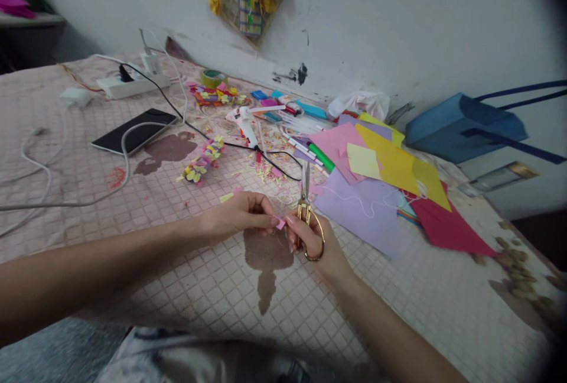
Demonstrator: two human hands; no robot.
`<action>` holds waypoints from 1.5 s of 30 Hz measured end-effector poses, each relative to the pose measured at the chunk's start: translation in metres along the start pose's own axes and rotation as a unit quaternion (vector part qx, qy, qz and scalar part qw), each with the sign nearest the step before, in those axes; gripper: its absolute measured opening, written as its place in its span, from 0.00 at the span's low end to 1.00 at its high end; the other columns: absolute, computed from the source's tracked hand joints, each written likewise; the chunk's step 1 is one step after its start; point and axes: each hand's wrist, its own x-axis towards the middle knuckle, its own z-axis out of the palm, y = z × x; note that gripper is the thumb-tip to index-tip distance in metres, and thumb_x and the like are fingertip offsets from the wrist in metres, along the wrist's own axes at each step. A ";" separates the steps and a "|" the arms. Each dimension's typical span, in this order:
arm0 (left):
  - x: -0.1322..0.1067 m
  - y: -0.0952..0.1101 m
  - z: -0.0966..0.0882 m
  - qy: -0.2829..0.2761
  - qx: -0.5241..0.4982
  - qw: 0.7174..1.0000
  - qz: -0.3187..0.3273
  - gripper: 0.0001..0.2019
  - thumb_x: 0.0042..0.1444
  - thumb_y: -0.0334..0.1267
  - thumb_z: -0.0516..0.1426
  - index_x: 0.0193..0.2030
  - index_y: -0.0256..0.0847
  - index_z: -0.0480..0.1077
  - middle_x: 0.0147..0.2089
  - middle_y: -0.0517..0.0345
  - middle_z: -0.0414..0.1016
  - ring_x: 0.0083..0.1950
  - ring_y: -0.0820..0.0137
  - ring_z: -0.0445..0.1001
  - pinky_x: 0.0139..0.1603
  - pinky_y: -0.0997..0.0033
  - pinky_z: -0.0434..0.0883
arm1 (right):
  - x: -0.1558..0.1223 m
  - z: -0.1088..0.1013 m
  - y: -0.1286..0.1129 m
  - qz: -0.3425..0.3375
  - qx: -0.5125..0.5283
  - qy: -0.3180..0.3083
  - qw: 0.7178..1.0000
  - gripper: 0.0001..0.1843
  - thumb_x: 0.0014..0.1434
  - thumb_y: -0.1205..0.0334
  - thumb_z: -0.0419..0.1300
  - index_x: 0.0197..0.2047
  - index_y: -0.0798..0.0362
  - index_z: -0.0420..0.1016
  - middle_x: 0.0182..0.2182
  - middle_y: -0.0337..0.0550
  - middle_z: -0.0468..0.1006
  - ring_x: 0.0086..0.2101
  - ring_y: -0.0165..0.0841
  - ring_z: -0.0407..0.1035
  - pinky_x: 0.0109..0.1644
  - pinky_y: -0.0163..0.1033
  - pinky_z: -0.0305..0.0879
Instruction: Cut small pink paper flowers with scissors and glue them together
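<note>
Between the fingertips of my left hand is a small pink piece of paper, pinched at its edge. My right hand is closed around gold-handled scissors, whose blades point away from me, slightly parted. The thumb and fingertip of that hand come close to the pink piece; whether they touch it I cannot tell. Just beyond the hands lie paper scraps. A garland of yellow, pink and purple paper bits rests beyond my left hand.
Coloured paper sheets spread to the right, with a green marker beside them. A white glue gun stands behind the scraps, its black cable trailing. A dark tablet and a power strip lie left. A blue bag sits far right.
</note>
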 end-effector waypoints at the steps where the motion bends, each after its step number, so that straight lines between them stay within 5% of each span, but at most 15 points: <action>1: 0.000 0.000 0.000 0.000 -0.001 1.000 0.000 0.09 0.48 0.39 0.61 0.30 0.34 0.68 0.24 0.62 0.71 0.27 0.78 0.68 0.30 0.78 0.63 | 0.000 0.000 -0.001 0.002 -0.001 0.001 1.000 0.15 0.57 0.55 0.53 0.23 0.54 0.63 0.16 0.33 0.63 0.17 0.24 0.57 0.21 0.30 0.54; 15: 0.000 -0.004 -0.002 -0.014 0.002 1.000 0.003 0.08 0.49 0.37 0.60 0.30 0.34 0.67 0.24 0.62 0.71 0.26 0.78 0.69 0.29 0.78 0.64 | 0.001 -0.001 0.001 0.018 -0.017 -0.005 1.000 0.13 0.56 0.54 0.55 0.26 0.54 0.66 0.16 0.33 0.63 0.17 0.24 0.58 0.20 0.30 0.53; 26: 0.001 -0.003 0.002 -0.019 -0.030 0.999 0.011 0.11 0.49 0.37 0.60 0.36 0.34 0.65 0.33 0.57 0.73 0.30 0.77 0.71 0.34 0.75 0.68 | 0.000 -0.002 -0.005 0.004 -0.068 0.002 0.998 0.09 0.55 0.60 0.55 0.26 0.55 0.65 0.16 0.32 0.62 0.18 0.25 0.57 0.22 0.30 0.53; 45: -0.004 0.003 0.004 -0.039 0.035 0.997 -0.053 0.11 0.49 0.41 0.59 0.28 0.33 0.68 0.25 0.60 0.74 0.25 0.77 0.73 0.28 0.78 0.70 | 0.002 -0.005 0.001 0.009 -0.073 -0.052 0.996 0.10 0.56 0.59 0.55 0.27 0.55 0.66 0.17 0.33 0.64 0.19 0.25 0.58 0.23 0.30 0.54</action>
